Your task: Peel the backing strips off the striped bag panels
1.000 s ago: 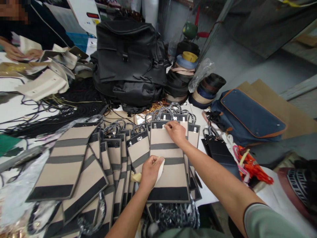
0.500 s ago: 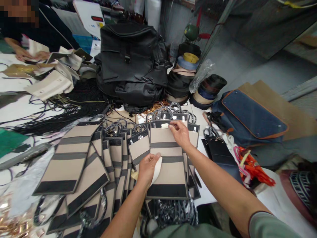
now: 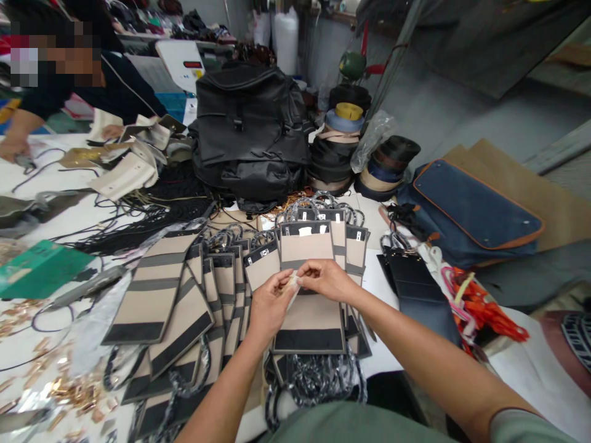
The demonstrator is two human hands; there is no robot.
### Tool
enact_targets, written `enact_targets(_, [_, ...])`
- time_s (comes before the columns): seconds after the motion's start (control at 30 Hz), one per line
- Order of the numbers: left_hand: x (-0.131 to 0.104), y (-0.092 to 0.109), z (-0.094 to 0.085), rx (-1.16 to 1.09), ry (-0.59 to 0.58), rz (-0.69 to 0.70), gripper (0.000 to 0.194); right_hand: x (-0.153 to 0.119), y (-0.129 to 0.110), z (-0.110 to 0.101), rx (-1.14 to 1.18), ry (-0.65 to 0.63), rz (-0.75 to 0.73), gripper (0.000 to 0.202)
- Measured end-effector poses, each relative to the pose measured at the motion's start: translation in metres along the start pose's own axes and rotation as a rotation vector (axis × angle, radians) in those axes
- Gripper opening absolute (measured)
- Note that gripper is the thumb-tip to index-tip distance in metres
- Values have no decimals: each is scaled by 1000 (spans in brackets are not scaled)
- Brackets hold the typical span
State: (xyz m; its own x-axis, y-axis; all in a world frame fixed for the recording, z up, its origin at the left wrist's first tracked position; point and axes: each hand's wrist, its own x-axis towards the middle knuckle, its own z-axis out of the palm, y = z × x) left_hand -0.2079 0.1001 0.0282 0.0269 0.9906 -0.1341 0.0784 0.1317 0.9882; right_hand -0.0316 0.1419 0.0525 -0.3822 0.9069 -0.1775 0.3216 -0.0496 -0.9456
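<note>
Pinching a small, pale strip (image 3: 293, 281)

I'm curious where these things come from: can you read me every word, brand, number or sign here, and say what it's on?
Nothing here can be read for certain.
White patch on a tan panel: dark marks, too small to read.
Red label on the white board: too small to read.
Patterned item, far right: too blurred to tell if it bears lettering.
</note>
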Motion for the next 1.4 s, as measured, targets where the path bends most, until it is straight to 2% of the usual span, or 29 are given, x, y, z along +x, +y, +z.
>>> enact_targets(0.1, [-2,4,-1,163,34,44,28,-6,-9,-4,-194,50,-94,9])
enact_targets(0.17, [-3,4,-2,267,44,85,21,-7,-17,-7,-334,64,-175,15])
enact_targets(0.27, [-3,2,-6,383,59,153,18,-6,-31,-9,-542,9,-282,23])
enact_targets(0.37, [0,-2,-13,488,61,282,16,1,-39,-4,-781,-80,-358,13])
enact_targets(0.43, [2,-4,-17,558,75,400,17,9,-37,2,-878,-87,-371,10])
enact_targets(0.5, [3,-7,-20,605,111,504,17,22,-30,8,-894,-17,-345,11])
enact_targets(0.6, [4,-16,-20,575,78,578,13,53,-12,9,-735,202,-226,17])
enact_targets(0.7, [13,-32,-18,411,62,487,12,92,3,5,-536,397,-120,19])
enact_targets(0.83, [42,-63,-20,153,197,168,19,131,15,8,-639,453,-67,15])
enact_targets(0.97, [69,-83,-20,60,114,45,16,144,25,19,-870,508,-36,14])
enact_targets(1.03, [75,-84,-18,15,55,1,18,147,28,23,-950,520,-41,12])
enact_targets(1.1, [77,-81,-17,8,45,-21,21,150,30,24,-962,540,-46,14])
enact_targets(1.2, [74,-75,-16,35,63,-8,22,158,26,14,-827,631,-30,23])
enact_targets(1.3, [71,-71,-17,-2,68,-32,23,161,18,-8,-413,749,48,24])
enact_targets(1.33, [70,-71,-17,-32,76,-55,24,161,16,-15,-208,724,83,27])
enact_targets(1.4, [71,-72,-17,-91,91,-109,25,158,14,-27,178,502,168,33])
